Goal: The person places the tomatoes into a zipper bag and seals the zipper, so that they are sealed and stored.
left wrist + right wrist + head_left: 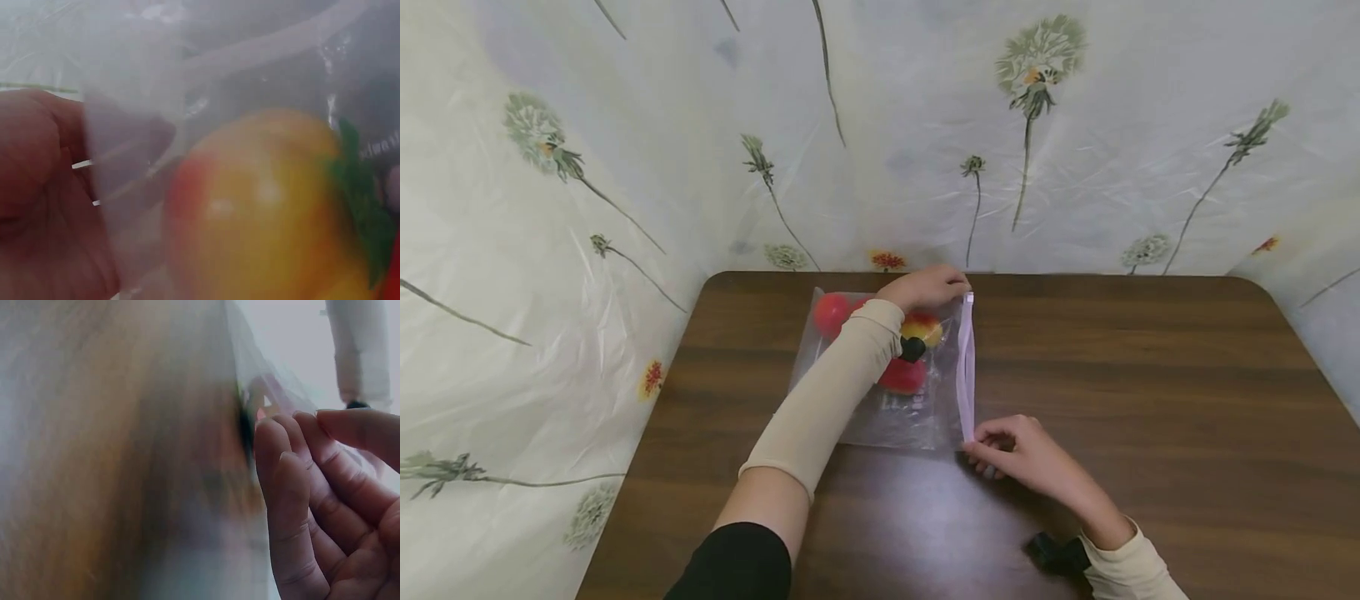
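A clear zip bag (880, 429) with a lilac zip strip (966, 367) lies flat on the table, its strip to the right. Inside show a round red fruit (831, 315), a yellow-red fruit (922, 328) and another red fruit (904, 377); the left forearm hides part of them. At the strip's far end the left hand (925, 287) pinches the bag's corner. The right hand (1018, 450) pinches the strip's near end between thumb and fingers. Close up in the left wrist view, the yellow-orange fruit (262, 206) has a green leafy top (362, 194) behind the plastic.
The dark wooden table (1135, 375) has rounded far corners. A flower-printed plastic sheet (910, 125) hangs behind it and along the left side. Black wrist cameras, one of them (1056, 552) on the right wrist, sit close to the tabletop and the bag.
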`<state>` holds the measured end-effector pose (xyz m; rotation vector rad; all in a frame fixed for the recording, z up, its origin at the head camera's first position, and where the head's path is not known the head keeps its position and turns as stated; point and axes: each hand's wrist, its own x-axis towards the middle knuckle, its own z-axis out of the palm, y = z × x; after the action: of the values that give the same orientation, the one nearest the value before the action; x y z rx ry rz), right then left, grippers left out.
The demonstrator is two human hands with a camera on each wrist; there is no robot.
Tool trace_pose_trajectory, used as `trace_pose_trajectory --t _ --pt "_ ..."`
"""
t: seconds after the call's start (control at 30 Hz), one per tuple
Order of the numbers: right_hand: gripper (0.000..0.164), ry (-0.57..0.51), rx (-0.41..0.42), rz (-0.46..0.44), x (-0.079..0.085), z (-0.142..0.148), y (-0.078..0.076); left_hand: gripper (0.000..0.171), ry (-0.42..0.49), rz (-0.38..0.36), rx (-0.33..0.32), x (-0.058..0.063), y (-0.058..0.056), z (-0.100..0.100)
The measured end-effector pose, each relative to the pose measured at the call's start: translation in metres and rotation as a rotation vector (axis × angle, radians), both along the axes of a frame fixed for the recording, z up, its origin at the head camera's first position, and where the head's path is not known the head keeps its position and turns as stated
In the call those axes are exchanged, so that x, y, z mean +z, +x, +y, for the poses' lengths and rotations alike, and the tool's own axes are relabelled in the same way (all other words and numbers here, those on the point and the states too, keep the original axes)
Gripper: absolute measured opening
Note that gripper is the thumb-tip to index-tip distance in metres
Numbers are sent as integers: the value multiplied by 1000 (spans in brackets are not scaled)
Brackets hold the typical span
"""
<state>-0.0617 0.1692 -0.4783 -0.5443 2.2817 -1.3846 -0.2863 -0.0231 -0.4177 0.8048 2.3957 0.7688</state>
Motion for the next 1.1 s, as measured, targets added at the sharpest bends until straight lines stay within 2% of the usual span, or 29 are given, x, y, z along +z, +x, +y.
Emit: trace_pose_trajectory --t 0.17,0.4,0.57,0.8,1.1 --pt "20 -4 -53 8 9 9 -4 29 82 22 69 9 -1 -15" --pt "18 -3 -174 70 25 23 -10 22 194 51 218 17 -6 -44" --pt "17 14 -228 130 33 32 -19 18 312 56 261 20 -7 -67" --pt "19 11 -289 200 46 38 -34 19 482 17 354 27 10 -98" --pt "27 -37 -412 239 58 41 -50 19 627 50 491 24 38 -124"
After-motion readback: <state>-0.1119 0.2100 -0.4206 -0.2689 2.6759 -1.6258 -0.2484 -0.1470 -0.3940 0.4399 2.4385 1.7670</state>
